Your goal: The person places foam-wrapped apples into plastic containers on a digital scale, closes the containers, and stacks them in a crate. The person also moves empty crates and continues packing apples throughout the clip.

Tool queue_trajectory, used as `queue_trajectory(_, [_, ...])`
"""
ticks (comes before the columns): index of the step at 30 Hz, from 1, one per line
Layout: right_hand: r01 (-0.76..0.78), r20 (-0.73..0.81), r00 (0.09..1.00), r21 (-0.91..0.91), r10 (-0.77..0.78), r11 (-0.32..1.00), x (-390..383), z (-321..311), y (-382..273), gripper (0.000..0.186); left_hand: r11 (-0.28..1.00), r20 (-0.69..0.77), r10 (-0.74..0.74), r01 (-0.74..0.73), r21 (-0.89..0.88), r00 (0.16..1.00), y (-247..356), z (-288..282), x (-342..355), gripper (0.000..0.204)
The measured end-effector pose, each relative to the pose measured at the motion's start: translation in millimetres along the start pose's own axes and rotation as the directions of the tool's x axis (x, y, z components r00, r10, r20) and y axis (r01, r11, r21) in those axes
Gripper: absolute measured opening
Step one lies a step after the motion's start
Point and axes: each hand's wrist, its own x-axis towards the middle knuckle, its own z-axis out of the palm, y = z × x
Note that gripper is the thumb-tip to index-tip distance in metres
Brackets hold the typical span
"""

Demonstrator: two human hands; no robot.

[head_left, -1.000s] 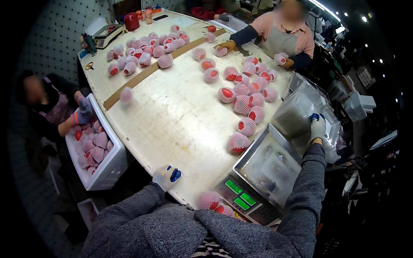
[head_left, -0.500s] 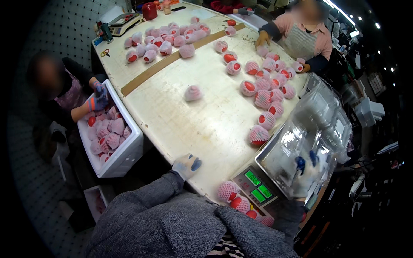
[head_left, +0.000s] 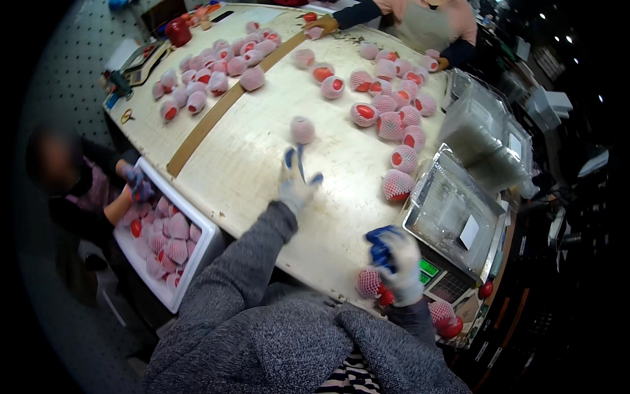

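My left hand (head_left: 296, 187), in a whitish glove with blue fingertips, reaches over the table with its fingers spread. Just beyond those fingertips lies a single red fruit in a pale pink foam net (head_left: 302, 130). My right hand (head_left: 399, 259), gloved alike, is blurred by motion in front of the digital scale (head_left: 446, 285). Right below it, at the near edge, a netted fruit (head_left: 369, 282) sits beside a bare red fruit (head_left: 386, 297); whether the hand touches them I cannot tell. A clear plastic box (head_left: 449, 203) appears to rest on the scale's platform.
Netted fruits (head_left: 390, 125) spread across the right side; another group (head_left: 216, 82) lies beyond a brown strip (head_left: 216, 121). Clear boxes (head_left: 485, 131) stack behind the scale. A co-worker's hand (head_left: 321, 25) touches a far fruit. At left, another person's gloved hands (head_left: 138, 182) are over a white crate (head_left: 209, 246).
My left hand has gone from the near edge out toward the lone fruit. My right hand has left the clear boxes and come to the scale's near left. The view has shifted.
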Motion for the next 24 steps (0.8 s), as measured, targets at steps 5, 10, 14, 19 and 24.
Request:
queue_trajectory(5, [0.053,0.179,0.981,0.115,-0.073,0.992,20.9,37.3,-41.5,0.036,0.948,-0.096,-0.279,0.290,0.129,0.956,-27.7,20.7,124.4,0.107])
queue_trajectory(10, [-0.169,0.179,0.977,0.293,0.119,0.941,29.5,61.3,-35.8,0.026,0.971,0.305,-0.189,0.224,-0.084,0.933,-61.1,55.6,162.9,0.087])
queue_trajectory(14, [-0.423,0.313,0.780,0.902,0.542,0.088,48.0,95.8,-11.6,0.048,0.611,0.379,-0.053,0.331,-0.719,0.924,-29.3,57.8,134.3,0.051])
queue_trajectory(19, [-0.008,0.267,0.791,0.904,0.550,-0.427,80.6,128.6,33.5,0.056,0.559,0.558,0.658,0.167,-0.812,0.505,44.4,15.7,87.8,0.078])
queue_trajectory(24, [-0.051,0.442,0.707,0.810,0.552,-0.584,74.1,135.0,56.5,0.053,0.645,0.297,0.437,-0.065,-0.761,0.849,43.6,13.7,156.0,0.076])
